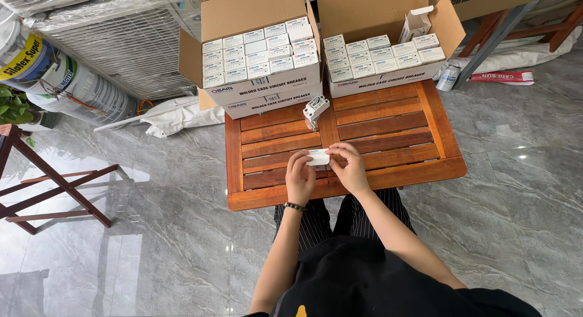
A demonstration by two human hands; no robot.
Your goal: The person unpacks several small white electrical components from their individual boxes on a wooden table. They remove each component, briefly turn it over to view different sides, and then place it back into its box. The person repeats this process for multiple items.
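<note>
My left hand [300, 176] and my right hand [350, 167] meet over the front of a slatted wooden table [395, 171]. Together they hold a small white box [318, 157] flat between the fingertips. A white circuit breaker [315, 110] stands loose on the table just beyond the hands, in front of the cartons. A dark bracelet sits on my left wrist.
Two open cardboard cartons [267, 92] [388, 77] packed with several small white boxes stand at the table's far edge; one box [415, 24] sticks up open in the right carton. A can [448, 78] stands on the floor at right. A wooden frame [54, 189] stands at left.
</note>
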